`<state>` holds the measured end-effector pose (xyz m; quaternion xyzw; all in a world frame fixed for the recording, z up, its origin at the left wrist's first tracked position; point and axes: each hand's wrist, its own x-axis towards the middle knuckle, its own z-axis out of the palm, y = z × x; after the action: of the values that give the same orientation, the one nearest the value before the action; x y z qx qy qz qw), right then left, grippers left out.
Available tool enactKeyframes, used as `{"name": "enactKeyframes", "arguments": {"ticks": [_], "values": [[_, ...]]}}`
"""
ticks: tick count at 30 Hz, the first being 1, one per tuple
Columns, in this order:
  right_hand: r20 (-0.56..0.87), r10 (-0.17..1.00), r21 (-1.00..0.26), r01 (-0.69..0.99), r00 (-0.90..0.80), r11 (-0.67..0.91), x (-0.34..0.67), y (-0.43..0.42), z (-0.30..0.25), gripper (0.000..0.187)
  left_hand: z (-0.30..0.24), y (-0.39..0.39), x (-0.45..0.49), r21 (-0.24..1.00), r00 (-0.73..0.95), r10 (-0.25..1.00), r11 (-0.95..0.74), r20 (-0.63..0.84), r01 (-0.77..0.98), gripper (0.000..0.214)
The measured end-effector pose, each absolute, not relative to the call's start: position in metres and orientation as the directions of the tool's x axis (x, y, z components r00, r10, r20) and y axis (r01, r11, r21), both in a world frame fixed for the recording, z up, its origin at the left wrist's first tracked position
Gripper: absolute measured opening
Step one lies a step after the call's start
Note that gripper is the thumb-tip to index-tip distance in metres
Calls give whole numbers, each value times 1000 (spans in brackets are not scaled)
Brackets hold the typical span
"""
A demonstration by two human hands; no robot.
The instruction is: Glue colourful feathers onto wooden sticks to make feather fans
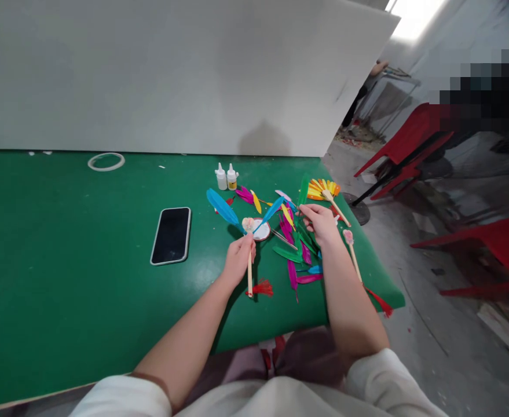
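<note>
My left hand is closed around the wooden handle of a small feather fan. Two blue feathers spread out from its pale head, and a red tassel hangs at the handle's lower end. My right hand pinches an upright green feather over the loose feathers. Behind the fan head lies a round white dish with a red rim. Tweezers rest beside the dish. Magenta feathers, green feathers and yellow ones are scattered below my right hand.
Two small glue bottles stand at the back. A phone lies on the green table, with a white ring farther left. At right are a yellow-orange feather fan and a bare handle. Red chairs stand beyond the table edge.
</note>
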<state>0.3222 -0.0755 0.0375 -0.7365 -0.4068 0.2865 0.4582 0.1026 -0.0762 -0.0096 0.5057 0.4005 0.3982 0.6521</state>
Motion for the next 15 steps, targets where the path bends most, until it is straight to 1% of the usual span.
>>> {"name": "enactKeyframes", "arguments": {"ticks": [3, 5, 6, 7, 9, 12, 15], "values": [[-38, 884, -968, 203, 465, -148, 306, -85, 58, 35, -8, -79, 103, 984, 469, 874, 169, -125, -52, 49], [-19, 898, -995, 79, 439, -60, 293, -90, 70, 31, -7, -81, 103, 987, 546, 828, 158, -129, -8, 50], [-7, 911, -997, 66, 412, -38, 287, -91, 75, 29, -7, -82, 103, 988, 578, 806, 151, -130, 11, 50], [9, 928, -997, 74, 372, -20, 281, -92, 78, 27, -7, -83, 103, 989, 604, 786, 143, -131, 29, 50], [29, 961, -989, 148, 274, -12, 272, -93, 81, 22, -6, -84, 102, 991, 640, 757, 123, -131, 57, 51], [8, 983, -965, 260, 185, -41, 263, -91, 77, 18, -5, -85, 101, 992, 666, 736, 86, -123, 89, 51], [-29, 989, -965, 256, 145, -65, 261, -89, 71, 17, -3, -86, 101, 992, 689, 715, 56, -119, 113, 50]]}}
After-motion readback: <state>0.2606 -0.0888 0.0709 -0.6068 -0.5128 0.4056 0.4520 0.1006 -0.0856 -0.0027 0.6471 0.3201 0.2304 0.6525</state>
